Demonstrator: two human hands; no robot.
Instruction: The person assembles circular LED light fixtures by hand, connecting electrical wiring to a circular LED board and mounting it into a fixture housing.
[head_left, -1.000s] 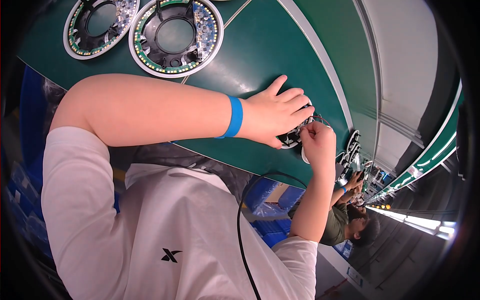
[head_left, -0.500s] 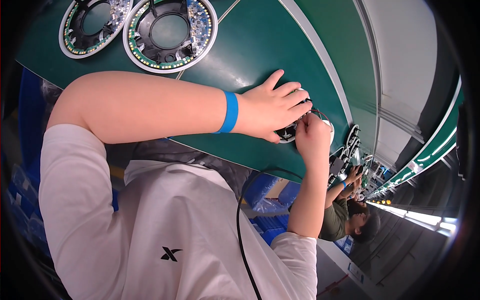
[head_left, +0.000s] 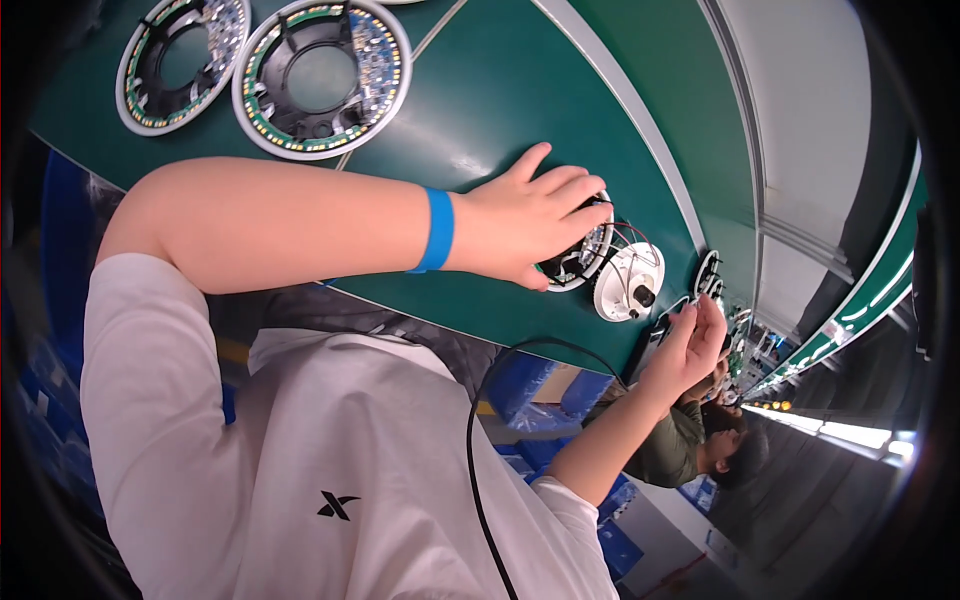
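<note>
Now the left hand [head_left: 530, 225] presses fingers closed over a round lamp module [head_left: 578, 262] on the green belt [head_left: 480, 90]; the right hand [head_left: 690, 340] hovers open beside the white cap [head_left: 628, 282]. Thin wires [head_left: 630, 235] between them look likely to snag.

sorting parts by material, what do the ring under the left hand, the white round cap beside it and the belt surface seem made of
Ring: looks like a circuit board in a white plastic rim, with small components showing past the left hand. White round cap: probably matte moulded plastic, wires attached. Belt surface: smooth green, faintly glossy, likely rubber or vinyl.
</note>
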